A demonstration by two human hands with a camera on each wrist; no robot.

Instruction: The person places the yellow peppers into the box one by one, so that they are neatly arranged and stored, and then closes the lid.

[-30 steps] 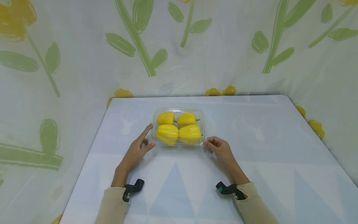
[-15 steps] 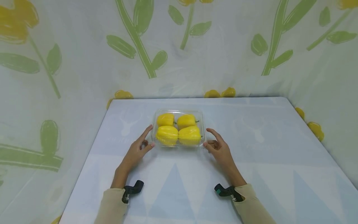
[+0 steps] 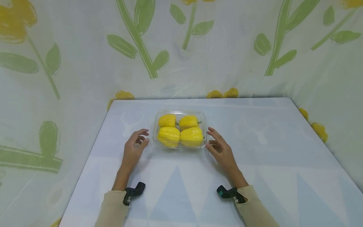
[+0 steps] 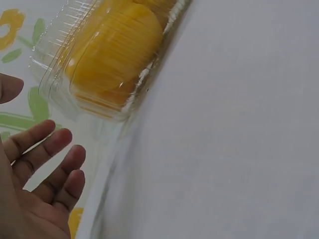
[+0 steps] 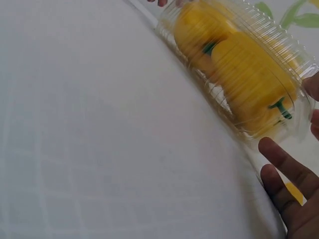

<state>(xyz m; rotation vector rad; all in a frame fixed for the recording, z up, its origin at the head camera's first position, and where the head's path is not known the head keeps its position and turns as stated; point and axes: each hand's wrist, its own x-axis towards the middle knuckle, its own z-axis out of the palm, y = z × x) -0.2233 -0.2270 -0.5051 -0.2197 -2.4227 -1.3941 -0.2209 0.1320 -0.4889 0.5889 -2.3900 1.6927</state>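
Observation:
In the head view a clear plastic clamshell box [image 3: 181, 111] lies closed on the table, with several yellow bell peppers [image 3: 191, 136] with green stems inside. My left hand [image 3: 133, 149] is a small gap away from the box's left side, fingers loosely bent. The left wrist view shows this hand [image 4: 37, 194] apart from the box [image 4: 55, 94], holding nothing. At the front right corner, my right hand [image 3: 222, 154] has its thumb against or very near the box. In the right wrist view the right hand's fingers [image 5: 294, 172] are spread beside the box's end.
A pale table [image 3: 272, 145] with blue triangle patterns carries the box near its back edge. Behind it and at the sides hangs a white cloth [image 3: 227, 56] printed with green leaves and yellow flowers. Black cameras [image 3: 135, 190] sit on both wrists.
My left hand has drawn back leftward from the box's side, its fingers bending more. The right hand's fingers have uncurled and extended along the right side. The box stays in place.

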